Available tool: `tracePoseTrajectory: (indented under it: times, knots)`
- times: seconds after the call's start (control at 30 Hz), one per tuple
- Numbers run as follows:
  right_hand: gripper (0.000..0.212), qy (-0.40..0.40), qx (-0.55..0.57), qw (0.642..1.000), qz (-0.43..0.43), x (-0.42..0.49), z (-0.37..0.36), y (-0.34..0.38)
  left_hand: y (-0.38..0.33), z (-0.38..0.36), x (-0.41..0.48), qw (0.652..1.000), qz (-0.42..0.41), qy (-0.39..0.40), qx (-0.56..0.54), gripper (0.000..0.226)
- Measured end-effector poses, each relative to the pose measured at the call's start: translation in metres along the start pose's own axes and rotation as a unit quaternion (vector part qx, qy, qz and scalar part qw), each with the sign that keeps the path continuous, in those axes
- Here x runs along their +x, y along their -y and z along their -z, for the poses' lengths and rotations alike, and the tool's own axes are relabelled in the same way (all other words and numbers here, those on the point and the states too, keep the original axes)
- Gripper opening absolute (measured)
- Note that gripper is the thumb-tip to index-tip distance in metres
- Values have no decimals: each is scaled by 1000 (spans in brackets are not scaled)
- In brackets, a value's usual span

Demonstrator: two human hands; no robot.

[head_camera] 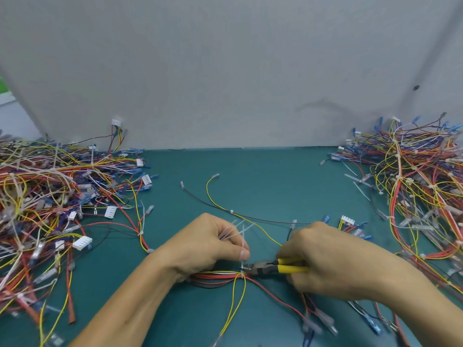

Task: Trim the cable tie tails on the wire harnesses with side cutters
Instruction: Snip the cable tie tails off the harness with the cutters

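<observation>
My left hand (208, 244) pinches the cable tie tail (243, 244) between its fingers, while my right hand (323, 256), fingers curled round the side cutters (260, 268), holds them at the wire harness (218, 275).

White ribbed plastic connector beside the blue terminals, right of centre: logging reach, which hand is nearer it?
Right. The right hand, gripping yellow-handled side cutters, sits just below-left of the white ribbed plastic connector; the left hand lies farther left.
</observation>
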State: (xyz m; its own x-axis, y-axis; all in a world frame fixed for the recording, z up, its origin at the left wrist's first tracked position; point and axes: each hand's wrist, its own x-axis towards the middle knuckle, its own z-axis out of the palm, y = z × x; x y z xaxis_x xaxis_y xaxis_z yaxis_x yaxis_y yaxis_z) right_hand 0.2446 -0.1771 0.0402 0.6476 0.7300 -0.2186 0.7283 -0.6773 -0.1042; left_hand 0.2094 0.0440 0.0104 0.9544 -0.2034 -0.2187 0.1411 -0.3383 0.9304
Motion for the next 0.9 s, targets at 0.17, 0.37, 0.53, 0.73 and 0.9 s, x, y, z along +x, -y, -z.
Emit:
tracePoseTrajectory:
  times: [0.17,0.37,0.53,0.73,0.9]
  knots:
    - [17,0,-7,1000,13,1,0,-1,0,-1,0,1000,-1,0,1,8]
    - [19,-11,-10,1000,22,3,-2,-3,0,-1,0,1000,3,-1,15,9]
    - [16,-3,-18,1000,19,5,-4,-4,0,-2,0,1000,12,-11,17,14]
    - [18,-5,-40,999,12,6,-6,-1,1,-3,1,999,28,-33,-31,16]
    - [15,-11,-65,998,-4,9,-10,-1,-11,8,-3,974,-8,-76,-211,16]
